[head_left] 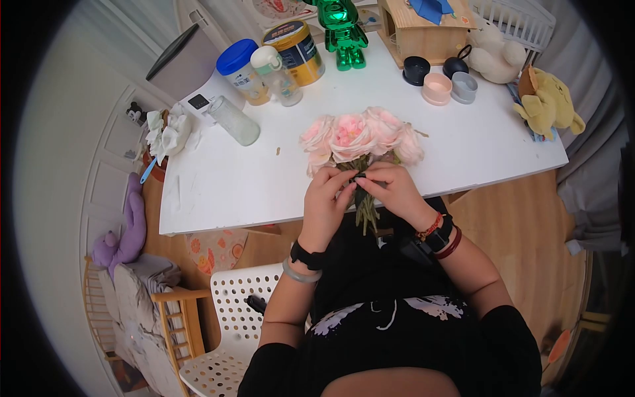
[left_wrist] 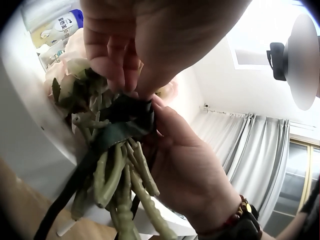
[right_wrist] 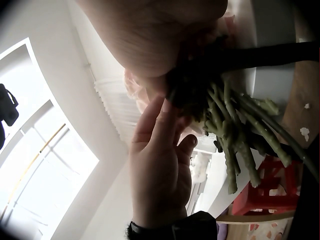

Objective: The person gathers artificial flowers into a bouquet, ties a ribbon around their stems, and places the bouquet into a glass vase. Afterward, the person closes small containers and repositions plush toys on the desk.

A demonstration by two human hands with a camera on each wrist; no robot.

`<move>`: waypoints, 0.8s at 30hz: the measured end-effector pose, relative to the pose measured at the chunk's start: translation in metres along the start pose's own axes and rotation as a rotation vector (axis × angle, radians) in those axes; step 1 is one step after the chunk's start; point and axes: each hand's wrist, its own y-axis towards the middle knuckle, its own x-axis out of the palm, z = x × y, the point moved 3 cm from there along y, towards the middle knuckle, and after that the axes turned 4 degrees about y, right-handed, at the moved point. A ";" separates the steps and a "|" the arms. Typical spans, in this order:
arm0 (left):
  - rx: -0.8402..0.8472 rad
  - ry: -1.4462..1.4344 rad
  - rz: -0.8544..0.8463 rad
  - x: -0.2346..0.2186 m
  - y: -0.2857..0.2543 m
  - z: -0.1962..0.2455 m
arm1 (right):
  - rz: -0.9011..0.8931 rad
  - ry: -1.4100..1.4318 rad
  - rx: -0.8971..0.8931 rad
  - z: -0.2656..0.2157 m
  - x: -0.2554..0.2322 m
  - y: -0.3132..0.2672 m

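Observation:
A bunch of pale pink roses (head_left: 352, 137) lies with its heads over the table edge and its green stems (left_wrist: 125, 185) pointing toward the person. A dark ribbon (left_wrist: 122, 117) wraps the stems below the blooms, one long tail hanging down. My left hand (head_left: 324, 200) pinches the ribbon between thumb and fingertips. From the other side, my right hand (head_left: 398, 193) pinches it too, the two hands' fingertips meeting at the wrap. In the right wrist view the ribbon (right_wrist: 195, 82) is in shadow, and the right hand covers much of the blooms.
On the white table (head_left: 218, 188) stand a frosted glass (head_left: 235, 122), a blue-lidded tub (head_left: 243, 73), a bottle (head_left: 281, 83), a green bear figure (head_left: 344, 36) and small cups (head_left: 437, 88). A yellow plush toy (head_left: 550, 104) sits at the right corner. A white chair (head_left: 241, 298) stands left.

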 end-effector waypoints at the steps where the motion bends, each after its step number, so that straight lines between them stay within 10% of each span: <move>1: 0.000 0.000 0.001 0.001 0.000 -0.001 | -0.010 0.003 0.010 0.000 0.000 0.000; 24: 0.069 0.048 0.107 0.009 -0.003 -0.004 | -0.031 -0.032 0.014 -0.002 0.000 0.002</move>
